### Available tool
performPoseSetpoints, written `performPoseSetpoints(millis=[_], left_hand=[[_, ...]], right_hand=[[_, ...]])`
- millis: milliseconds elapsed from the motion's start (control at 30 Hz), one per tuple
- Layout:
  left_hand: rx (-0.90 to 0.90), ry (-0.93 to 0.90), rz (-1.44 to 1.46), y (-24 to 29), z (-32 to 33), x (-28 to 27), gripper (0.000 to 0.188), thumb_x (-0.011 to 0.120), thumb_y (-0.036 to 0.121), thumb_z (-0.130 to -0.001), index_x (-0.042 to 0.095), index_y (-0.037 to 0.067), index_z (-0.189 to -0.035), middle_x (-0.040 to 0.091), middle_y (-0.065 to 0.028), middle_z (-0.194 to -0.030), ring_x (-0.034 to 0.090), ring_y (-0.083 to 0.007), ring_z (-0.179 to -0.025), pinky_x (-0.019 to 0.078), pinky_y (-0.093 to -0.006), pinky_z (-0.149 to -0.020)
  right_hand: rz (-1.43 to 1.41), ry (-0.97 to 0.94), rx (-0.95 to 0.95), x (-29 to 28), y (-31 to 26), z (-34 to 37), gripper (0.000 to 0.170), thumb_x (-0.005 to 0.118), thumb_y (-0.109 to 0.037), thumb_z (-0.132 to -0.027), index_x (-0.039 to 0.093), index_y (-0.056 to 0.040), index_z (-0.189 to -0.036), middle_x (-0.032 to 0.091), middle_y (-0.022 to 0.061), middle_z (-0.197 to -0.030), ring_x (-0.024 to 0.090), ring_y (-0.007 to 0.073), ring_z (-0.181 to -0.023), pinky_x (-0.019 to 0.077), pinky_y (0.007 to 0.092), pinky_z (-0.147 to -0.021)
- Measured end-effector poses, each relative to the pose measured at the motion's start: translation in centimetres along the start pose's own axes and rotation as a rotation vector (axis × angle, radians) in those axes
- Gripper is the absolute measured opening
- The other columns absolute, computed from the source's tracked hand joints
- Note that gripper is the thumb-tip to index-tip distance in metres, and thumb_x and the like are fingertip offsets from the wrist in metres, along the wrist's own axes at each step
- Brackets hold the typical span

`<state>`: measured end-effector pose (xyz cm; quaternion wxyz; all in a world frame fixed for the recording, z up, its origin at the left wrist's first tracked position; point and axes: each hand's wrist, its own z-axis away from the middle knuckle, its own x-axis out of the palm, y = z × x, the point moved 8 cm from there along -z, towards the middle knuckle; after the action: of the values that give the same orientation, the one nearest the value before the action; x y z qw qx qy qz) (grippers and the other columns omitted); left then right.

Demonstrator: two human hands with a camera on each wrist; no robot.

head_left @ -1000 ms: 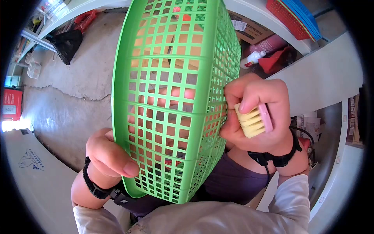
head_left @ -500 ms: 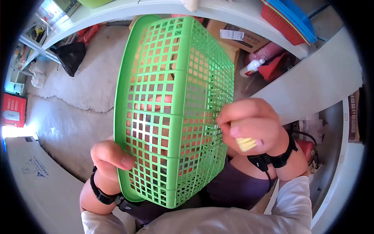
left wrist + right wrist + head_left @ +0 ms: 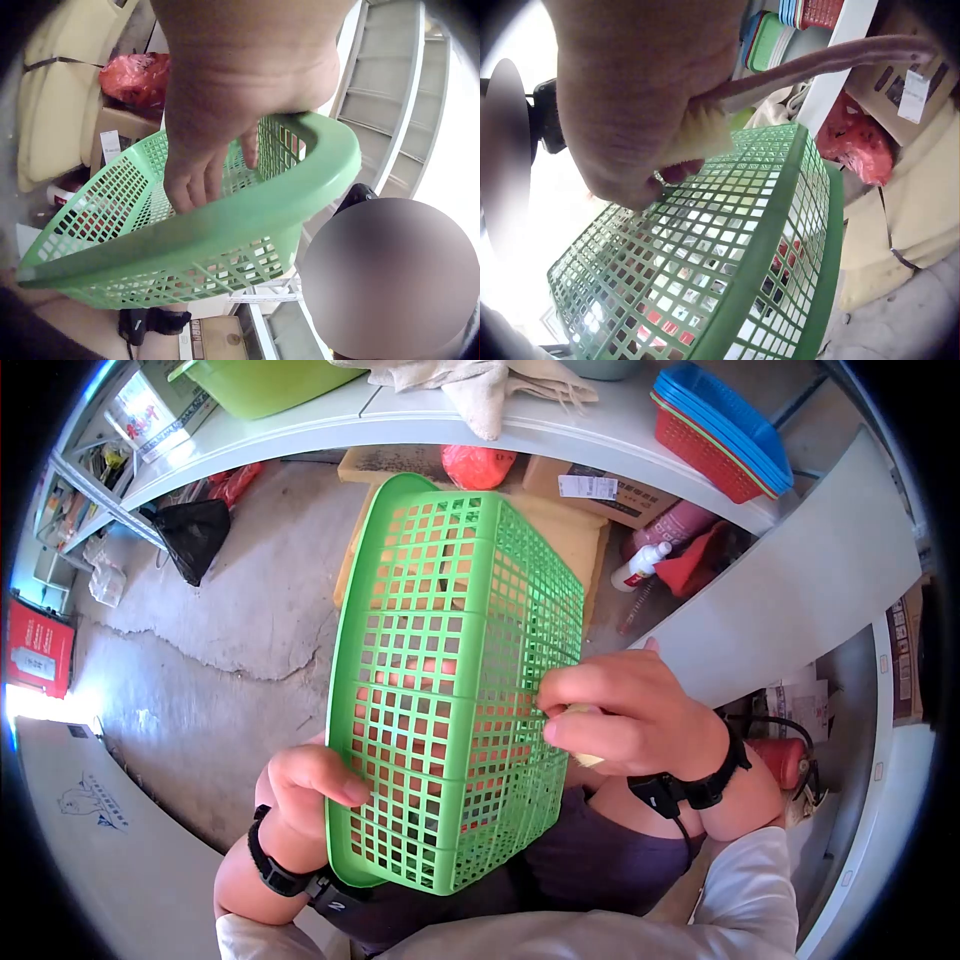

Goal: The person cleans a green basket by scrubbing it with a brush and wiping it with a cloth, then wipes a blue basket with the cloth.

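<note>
A green plastic basket (image 3: pixel 343 720) with a square-holed lattice is held tilted on its side above the lap. My left hand (image 3: pixel 305 790) grips its rim, thumb outside; in the left wrist view the fingers (image 3: pixel 196 184) reach inside the basket. My right hand (image 3: pixel 640 715) holds a scrubbing brush (image 3: pixel 585 758) right at the basket's bottom. The right wrist view shows the brush's long pink handle (image 3: pixel 817 66) sticking out past the hand and its pale yellow bristles (image 3: pixel 701 135) close over the lattice.
A white shelf (image 3: pixel 420 422) ahead bears a lime-green basin (image 3: pixel 265 385), a beige cloth (image 3: pixel 480 395) and stacked blue and red baskets (image 3: pixel 715 435). Under it are a cardboard box (image 3: pixel 640 495), a red bag (image 3: pixel 478 465) and a white bottle (image 3: pixel 640 567). A fire extinguisher (image 3: pixel 780 760) stands at right.
The basket's far end has dropped lower in the head view, and more of the shelf shows. My right hand has shifted left and turned, so the brush's bristles are now mostly hidden.
</note>
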<state>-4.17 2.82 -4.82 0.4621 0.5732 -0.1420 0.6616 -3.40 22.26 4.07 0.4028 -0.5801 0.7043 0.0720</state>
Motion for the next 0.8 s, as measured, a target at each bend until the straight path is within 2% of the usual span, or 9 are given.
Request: performPoseSetpoints(millis=[67, 167, 267, 367, 533, 667, 800], left_hand=[[-0.011, 0.034, -0.019, -0.1, 0.2, -0.7, 0.076, 0.041, 0.011, -0.059, 0.048, -0.011, -0.131, 0.059, -0.0253, -0.128, 0.058, -0.0386, -0.114, 0.0437, -0.0431, -0.104], [0.003, -0.052, -0.006, -0.1, 0.1, -0.6, 0.074, 0.040, 0.011, -0.060, 0.048, -0.011, -0.130, 0.059, -0.0253, -0.127, 0.058, -0.0381, -0.113, 0.0440, -0.0426, -0.104], [-0.012, 0.060, -0.050, -0.1, 0.2, -0.9, 0.074, 0.041, 0.011, -0.060, 0.049, -0.011, -0.130, 0.060, -0.0250, -0.126, 0.059, -0.0379, -0.111, 0.0444, -0.0422, -0.103], [-0.003, -0.035, 0.020, -0.1, -0.1, 0.3, 0.073, 0.041, 0.010, -0.061, 0.049, -0.011, -0.130, 0.060, -0.0248, -0.126, 0.059, -0.0381, -0.111, 0.0446, -0.0424, -0.102], [0.006, -0.033, -0.020, -0.1, -0.2, 0.1, 0.073, 0.042, 0.009, -0.062, 0.048, -0.010, -0.131, 0.060, -0.0254, -0.127, 0.059, -0.0382, -0.113, 0.0438, -0.0429, -0.104], [-0.001, 0.042, 0.000, -0.4, 0.2, -1.2, 0.073, 0.042, 0.009, -0.062, 0.047, -0.011, -0.132, 0.058, -0.0260, -0.129, 0.058, -0.0387, -0.115, 0.0427, -0.0440, -0.106], [-0.050, -0.022, 0.106, -0.6, 0.1, -0.3, 0.072, 0.042, 0.009, -0.064, 0.046, -0.012, -0.133, 0.057, -0.0265, -0.131, 0.058, -0.0399, -0.116, 0.0425, -0.0455, -0.106]], right_hand=[[0.012, -0.024, -0.010, -0.1, -0.1, 0.3, 0.030, 0.065, -0.008, -0.082, 0.057, -0.0115, -0.111, 0.059, 0.0071, -0.103, 0.059, 0.0209, -0.064, 0.0461, 0.0325, -0.050], [0.011, -0.047, -0.015, -0.2, -0.3, 0.3, 0.031, 0.065, -0.007, -0.082, 0.057, -0.0112, -0.111, 0.060, 0.0070, -0.104, 0.059, 0.0208, -0.065, 0.0466, 0.0325, -0.051], [-0.026, -0.027, 0.014, -0.1, -0.1, 0.3, 0.032, 0.065, -0.006, -0.081, 0.058, -0.0108, -0.111, 0.061, 0.0070, -0.103, 0.061, 0.0215, -0.066, 0.0476, 0.0327, -0.052], [-0.093, -0.004, 0.040, 0.0, 0.3, 0.3, 0.031, 0.066, -0.006, -0.081, 0.059, -0.0100, -0.111, 0.061, 0.0074, -0.102, 0.062, 0.0228, -0.068, 0.0488, 0.0334, -0.053], [-0.098, -0.030, 0.032, 0.0, 0.3, 0.1, 0.031, 0.066, -0.007, -0.081, 0.060, -0.0092, -0.112, 0.062, 0.0078, -0.102, 0.063, 0.0243, -0.067, 0.0493, 0.0338, -0.053], [-0.025, -0.014, -0.008, -0.1, -0.2, 0.0, 0.030, 0.067, -0.007, -0.081, 0.061, -0.0100, -0.110, 0.062, 0.0070, -0.101, 0.062, 0.0216, -0.065, 0.0484, 0.0323, -0.051], [0.054, -0.020, -0.049, -0.3, -0.7, -0.2, 0.026, 0.067, -0.008, -0.080, 0.062, -0.0104, -0.105, 0.062, 0.0062, -0.099, 0.060, 0.0177, -0.061, 0.0469, 0.0294, -0.048]])
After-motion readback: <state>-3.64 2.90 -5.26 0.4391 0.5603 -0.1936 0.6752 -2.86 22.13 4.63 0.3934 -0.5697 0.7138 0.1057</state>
